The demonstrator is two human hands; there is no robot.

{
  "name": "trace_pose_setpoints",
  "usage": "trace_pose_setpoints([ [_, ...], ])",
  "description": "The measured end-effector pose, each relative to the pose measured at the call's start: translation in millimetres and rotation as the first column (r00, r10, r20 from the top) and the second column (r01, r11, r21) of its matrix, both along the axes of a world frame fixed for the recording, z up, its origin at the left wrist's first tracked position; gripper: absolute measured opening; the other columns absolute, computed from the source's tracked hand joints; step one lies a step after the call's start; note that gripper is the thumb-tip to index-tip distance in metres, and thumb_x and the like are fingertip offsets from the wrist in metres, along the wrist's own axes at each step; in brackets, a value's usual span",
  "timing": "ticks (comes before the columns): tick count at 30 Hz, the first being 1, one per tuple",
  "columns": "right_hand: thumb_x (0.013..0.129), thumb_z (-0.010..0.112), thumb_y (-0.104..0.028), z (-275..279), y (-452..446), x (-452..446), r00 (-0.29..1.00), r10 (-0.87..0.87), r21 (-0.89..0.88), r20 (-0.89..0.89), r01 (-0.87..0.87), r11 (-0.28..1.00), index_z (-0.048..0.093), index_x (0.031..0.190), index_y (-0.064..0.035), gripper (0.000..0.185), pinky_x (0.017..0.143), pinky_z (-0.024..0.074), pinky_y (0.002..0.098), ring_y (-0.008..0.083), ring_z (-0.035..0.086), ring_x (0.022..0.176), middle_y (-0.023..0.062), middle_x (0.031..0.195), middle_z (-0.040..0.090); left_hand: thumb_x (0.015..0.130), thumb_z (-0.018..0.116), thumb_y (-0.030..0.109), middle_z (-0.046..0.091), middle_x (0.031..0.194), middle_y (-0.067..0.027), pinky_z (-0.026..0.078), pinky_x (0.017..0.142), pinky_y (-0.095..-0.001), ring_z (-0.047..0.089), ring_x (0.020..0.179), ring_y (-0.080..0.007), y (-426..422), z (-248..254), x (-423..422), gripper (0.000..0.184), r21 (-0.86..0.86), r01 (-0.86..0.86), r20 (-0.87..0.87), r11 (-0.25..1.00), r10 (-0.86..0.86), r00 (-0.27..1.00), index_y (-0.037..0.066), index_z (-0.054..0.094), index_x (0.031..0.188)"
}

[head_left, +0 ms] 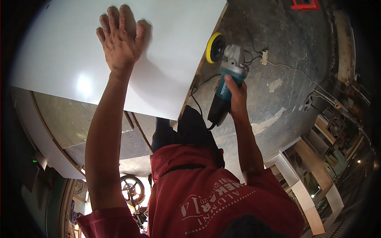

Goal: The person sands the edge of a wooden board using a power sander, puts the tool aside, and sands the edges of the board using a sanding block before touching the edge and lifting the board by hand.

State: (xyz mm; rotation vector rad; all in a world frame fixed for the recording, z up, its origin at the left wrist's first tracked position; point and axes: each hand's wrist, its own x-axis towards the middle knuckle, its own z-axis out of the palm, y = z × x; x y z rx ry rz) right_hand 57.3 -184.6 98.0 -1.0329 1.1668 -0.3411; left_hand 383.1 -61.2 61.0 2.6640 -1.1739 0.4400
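My left hand (121,45) lies flat on a large white board (166,51), its fingers spread. In my right hand (237,93) is a teal and black angle grinder (225,89), gripped around its body. A round yellow pad (214,47) on a black backing is fitted to the tool's head. The pad stands close to the board's right edge; whether it touches that edge I cannot tell. From the tool's lower end a black cord (198,107) runs up beside the board.
On the concrete floor lies a power strip (264,57) with a white cable. Wooden cabinet frames (305,186) stand at the lower right, near a fan (335,127). A red plastic stool (305,4) is at the top right. A motorbike wheel (132,189) shows at the bottom.
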Motion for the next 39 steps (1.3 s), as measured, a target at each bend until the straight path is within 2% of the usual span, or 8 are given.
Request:
trace_pose_setpoints([
  [6, 0.086, 0.079, -0.037, 3, -46, 35, 0.999, -0.032, 0.002, -0.014, 0.032, 0.999, 0.061, 0.117, 0.0029, 0.054, 0.065, 0.0577, 0.0325, 0.0205, 0.069, 0.071, 0.0104, 0.088, 0.065, 0.099, 0.047, 0.053, 0.041, 0.155, -0.0201, 0.031, 0.114, -0.0534, 0.038, 0.140, -0.0406, 0, -3, 1, 0.068, -0.063, 0.052, 0.023, 0.997, -0.050, 0.998, 0.010, 0.044, 0.152],
  [10, 0.088, 0.076, -0.041, 7, -51, 39, 0.999, -0.010, -0.043, -0.050, 0.008, 0.999, 0.058, 0.120, 0.0028, 0.056, 0.067, 0.0583, 0.0340, 0.0222, 0.069, 0.072, 0.0132, 0.088, 0.065, 0.099, 0.047, 0.053, 0.042, 0.154, -0.0201, 0.031, 0.114, -0.0536, 0.039, 0.139, -0.0406, 0, -5, 2, 0.068, -0.057, 0.045, 0.023, 0.997, -0.044, 0.999, 0.010, 0.045, 0.152],
  [16, 0.089, 0.077, -0.029, 6, -19, 12, 1.000, -0.004, 0.002, -0.024, 0.004, 1.000, 0.062, 0.119, 0.0020, 0.046, 0.067, 0.0570, 0.0326, 0.0191, 0.069, 0.077, 0.0098, 0.095, 0.066, 0.099, 0.048, 0.050, 0.044, 0.153, -0.0203, 0.033, 0.112, -0.0530, 0.041, 0.139, -0.0394, 0, -4, 2, 0.066, -0.080, 0.061, 0.003, 0.995, -0.061, 0.998, 0.010, 0.046, 0.151],
  [21, 0.089, 0.078, -0.029, -4, 6, -8, 1.000, -0.008, 0.001, 0.009, 0.008, 1.000, 0.062, 0.120, 0.0022, 0.047, 0.071, 0.0560, 0.0326, 0.0180, 0.068, 0.078, 0.0097, 0.096, 0.067, 0.097, 0.049, 0.049, 0.046, 0.151, -0.0205, 0.034, 0.111, -0.0525, 0.043, 0.137, -0.0375, -2, -3, 2, 0.066, -0.068, 0.052, 0.065, 0.996, -0.047, 0.997, 0.009, 0.047, 0.150],
  [24, 0.089, 0.078, -0.029, -2, 9, -6, 1.000, -0.007, -0.019, -0.020, 0.007, 1.000, 0.062, 0.119, 0.0021, 0.047, 0.072, 0.0560, 0.0325, 0.0181, 0.068, 0.078, 0.0093, 0.095, 0.067, 0.097, 0.048, 0.050, 0.046, 0.151, -0.0207, 0.033, 0.112, -0.0526, 0.042, 0.137, -0.0374, -2, -2, 1, 0.066, -0.076, 0.043, 0.000, 0.996, -0.043, 0.999, 0.009, 0.048, 0.149],
  [26, 0.090, 0.075, -0.032, 6, 0, 7, 1.000, 0.016, -0.011, -0.007, -0.016, 1.000, 0.058, 0.121, 0.0014, 0.048, 0.067, 0.0570, 0.0335, 0.0197, 0.069, 0.072, 0.0110, 0.086, 0.067, 0.098, 0.048, 0.050, 0.045, 0.151, -0.0207, 0.033, 0.112, -0.0526, 0.042, 0.138, -0.0378, -3, -2, 1, 0.066, -0.074, 0.040, 0.003, 0.996, -0.040, 0.999, 0.009, 0.047, 0.150],
  [33, 0.088, 0.075, -0.041, 13, -40, 40, 1.000, 0.028, -0.039, -0.014, -0.028, 0.999, 0.060, 0.115, 0.0013, 0.052, 0.067, 0.0567, 0.0325, 0.0198, 0.068, 0.071, 0.0117, 0.084, 0.066, 0.099, 0.046, 0.052, 0.044, 0.153, -0.0208, 0.032, 0.112, -0.0526, 0.039, 0.139, -0.0392, 0, -6, 3, 0.067, -0.055, 0.049, 0.054, 0.997, -0.046, 0.997, 0.010, 0.044, 0.151],
  [39, 0.090, 0.075, -0.032, 8, -6, 16, 1.000, 0.013, -0.055, -0.012, -0.014, 0.998, 0.060, 0.118, 0.0010, 0.046, 0.067, 0.0569, 0.0325, 0.0189, 0.068, 0.072, 0.0098, 0.085, 0.066, 0.098, 0.046, 0.052, 0.044, 0.151, -0.0196, 0.032, 0.111, -0.0513, 0.040, 0.137, -0.0371, -1, -3, 2, 0.066, -0.083, 0.048, 0.008, 0.995, -0.047, 0.999, 0.011, 0.046, 0.150],
])
